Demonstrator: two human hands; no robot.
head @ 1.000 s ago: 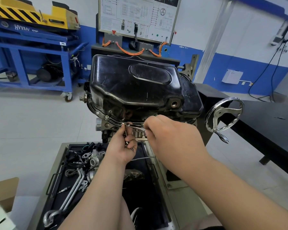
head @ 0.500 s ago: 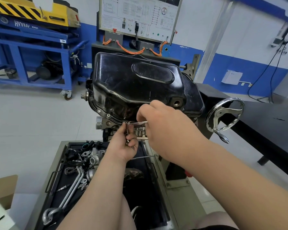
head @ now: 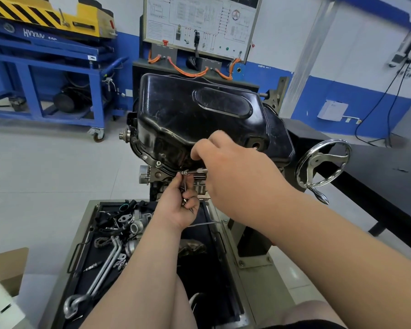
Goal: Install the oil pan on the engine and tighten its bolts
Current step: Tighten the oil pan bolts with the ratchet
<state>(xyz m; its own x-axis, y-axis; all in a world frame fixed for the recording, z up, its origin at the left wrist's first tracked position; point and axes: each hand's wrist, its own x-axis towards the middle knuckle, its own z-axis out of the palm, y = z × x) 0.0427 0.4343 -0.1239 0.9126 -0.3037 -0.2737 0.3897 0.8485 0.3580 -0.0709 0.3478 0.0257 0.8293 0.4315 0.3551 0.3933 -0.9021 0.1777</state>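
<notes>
The black oil pan (head: 199, 119) sits on the upturned engine (head: 152, 174), which is mounted on a stand. A fitted bolt (head: 158, 163) shows on the pan's near flange. My right hand (head: 233, 167) grips a slim silver tool (head: 195, 172) that lies level along the flange, its tip at the pan's near edge. Just below, my left hand (head: 179, 205) holds several loose bolts in its curled fingers, and its fingertips touch the tool's tip. The right hand hides the flange behind it.
A black parts tray (head: 86, 269) below the engine holds pipes, a chain and fittings. The stand's chrome handwheel (head: 323, 162) juts out at right, beside a dark table (head: 377, 176). A blue trolley (head: 57, 74) stands at back left, a wiring board (head: 199, 24) behind the engine.
My right hand has moved left and up along the pan's flange with the tool. The left hand stays under the flange, holding the bolts.
</notes>
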